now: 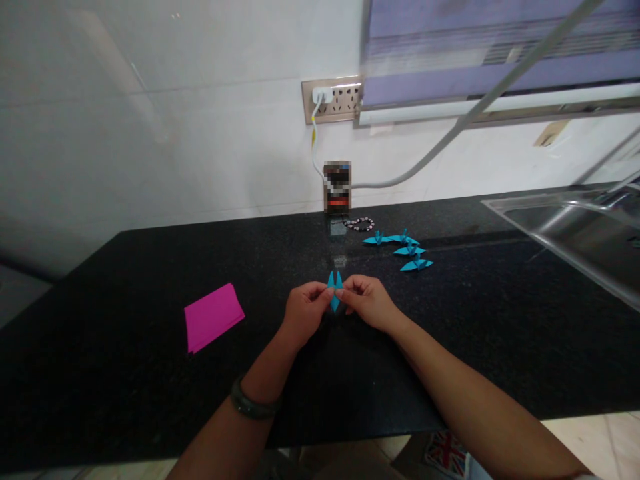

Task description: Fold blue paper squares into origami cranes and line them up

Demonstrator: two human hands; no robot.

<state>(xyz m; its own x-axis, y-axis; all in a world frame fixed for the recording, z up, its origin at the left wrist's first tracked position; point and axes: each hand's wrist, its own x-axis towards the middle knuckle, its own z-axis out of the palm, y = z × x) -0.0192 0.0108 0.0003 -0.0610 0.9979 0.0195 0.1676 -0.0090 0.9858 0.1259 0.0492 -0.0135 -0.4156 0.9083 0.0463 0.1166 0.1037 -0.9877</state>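
Between my two hands is a folded piece of blue origami paper [335,303], narrow, with two points at the top and one at the bottom. My left hand [307,308] pinches its left side between thumb and fingers. On the opposite side my right hand [369,301] grips it in the same way, the thumb tips nearly meeting over the paper. Several finished blue paper cranes [411,251] rest on the counter beyond my right hand. Left of my hands lies a small stack of pink paper sheets [214,319], slightly fanned.
A phone-like device [338,188], its screen blurred, leans on the wall with a beaded strap [361,224] beside it. Its cable runs to a socket panel [332,100]. A steel sink [575,233] is set into the black counter [125,387] at right.
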